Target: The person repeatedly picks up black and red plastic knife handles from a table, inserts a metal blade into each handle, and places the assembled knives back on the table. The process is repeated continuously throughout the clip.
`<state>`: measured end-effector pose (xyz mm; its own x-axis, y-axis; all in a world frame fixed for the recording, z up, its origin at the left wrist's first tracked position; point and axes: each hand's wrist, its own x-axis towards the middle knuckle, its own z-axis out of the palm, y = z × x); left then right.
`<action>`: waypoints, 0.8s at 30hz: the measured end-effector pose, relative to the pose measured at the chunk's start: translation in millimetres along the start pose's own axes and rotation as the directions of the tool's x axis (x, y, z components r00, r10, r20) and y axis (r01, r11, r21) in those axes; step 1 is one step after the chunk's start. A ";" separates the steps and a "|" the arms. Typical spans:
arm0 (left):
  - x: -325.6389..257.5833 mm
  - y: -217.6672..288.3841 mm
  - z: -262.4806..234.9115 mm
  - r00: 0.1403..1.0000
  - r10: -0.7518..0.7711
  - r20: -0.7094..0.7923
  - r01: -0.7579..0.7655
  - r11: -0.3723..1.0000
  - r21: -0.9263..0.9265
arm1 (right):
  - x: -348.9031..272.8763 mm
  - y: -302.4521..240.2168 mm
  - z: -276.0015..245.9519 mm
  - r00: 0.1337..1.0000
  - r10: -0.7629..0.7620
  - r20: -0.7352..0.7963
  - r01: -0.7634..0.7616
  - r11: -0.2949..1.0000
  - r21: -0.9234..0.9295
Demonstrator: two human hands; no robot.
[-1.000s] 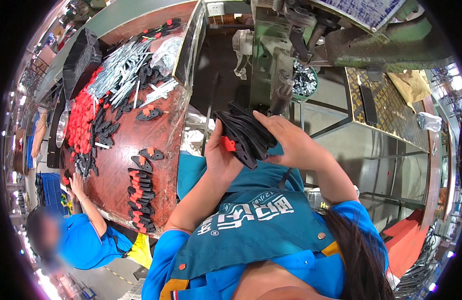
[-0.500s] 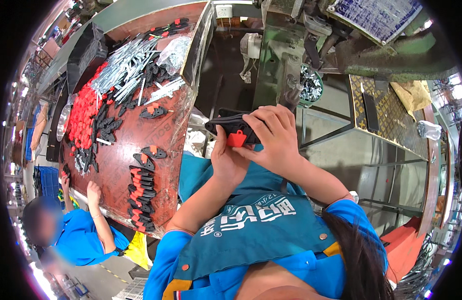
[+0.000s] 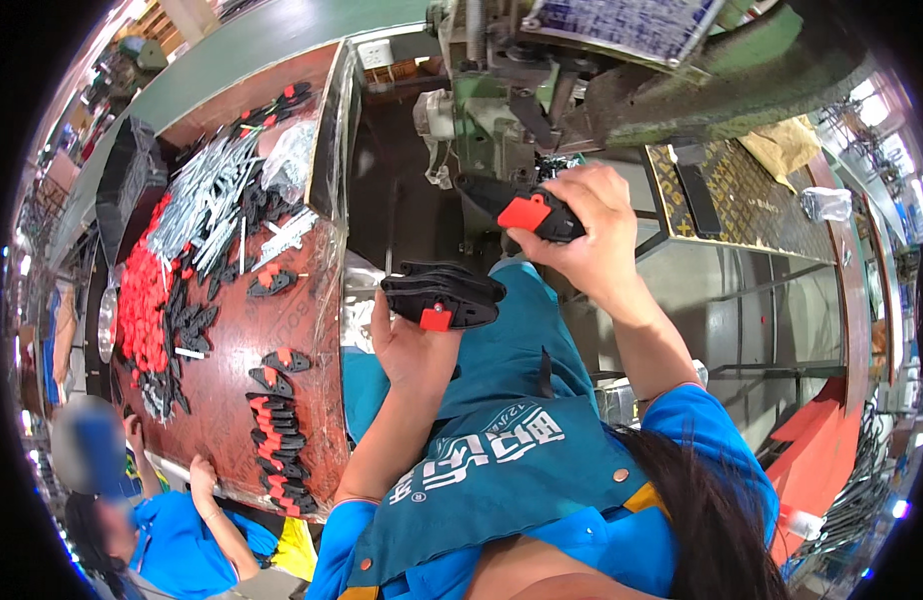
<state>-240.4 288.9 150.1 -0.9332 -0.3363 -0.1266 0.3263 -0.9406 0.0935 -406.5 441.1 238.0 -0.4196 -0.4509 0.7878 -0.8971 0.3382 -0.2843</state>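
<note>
My left hand (image 3: pixel 418 358) is closed under a small stack of black pointed plastic parts (image 3: pixel 444 292), with a red tab on the nearest one. Over to the right and farther away, my right hand (image 3: pixel 600 235) grips a single black plastic part (image 3: pixel 488 193) with a red piece (image 3: pixel 525 212) on it. That part is held level, its pointed end toward the left, just in front of the green machine (image 3: pixel 497 125). The two hands are apart. My fingers hide some of the stack's underside.
Left, a red-brown table (image 3: pixel 227 400) bears a row of black-and-red parts (image 3: pixel 280 440), red pieces (image 3: pixel 142 310) and metal rods (image 3: pixel 204 190). A co-worker's hand (image 3: pixel 202 475) rests at its edge. A patterned bench (image 3: pixel 752 200) with a dark flat object (image 3: pixel 695 195) stands right.
My hands were together around the black parts. They have separated: the right moved up and right with one part, while the left kept the stack lower left. The view has shifted.
</note>
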 end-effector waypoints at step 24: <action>0.5 5.3 -1.6 1.000 -0.029 0.012 0.029 0.998 -0.053 | -2.1 24.1 5.4 0.928 0.340 0.154 -0.373 0.872 0.317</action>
<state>-238.9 283.7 148.9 -0.9439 -0.3085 -0.1174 0.3063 -0.9512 0.0371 -428.0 445.7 226.5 -0.7159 -0.4304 0.5497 -0.6698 0.2013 -0.7147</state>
